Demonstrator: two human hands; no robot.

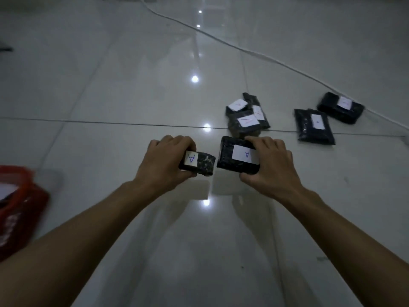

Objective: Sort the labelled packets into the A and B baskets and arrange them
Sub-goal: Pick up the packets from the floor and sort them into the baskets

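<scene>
Black plastic packets with white labels are what you are handling on the glossy tiled floor [132, 96]. Your left hand [164, 161] is curling its grip around a small A-labelled packet [197, 163], and your right hand [269, 165] is gripping a larger A-labelled packet [236, 155] by its right end; the two packets are sitting almost end to end, just beside each other. Beyond them a pile of three packets [246, 117] is lying on a tile seam, and two more packets [314, 126] [340, 107] are lying further right, near a white cable [243, 49]. A red basket [20, 207] is showing, blurred, at the left edge of the view; you cannot read its letter here.

Both held packets are reading A, so the risk is dropping them into the wrong basket because that letter is unconfirmed. The slick wrap could also be slipping in your grip while carrying two at once, and the remaining labels are too dim to trust without checking.
</scene>
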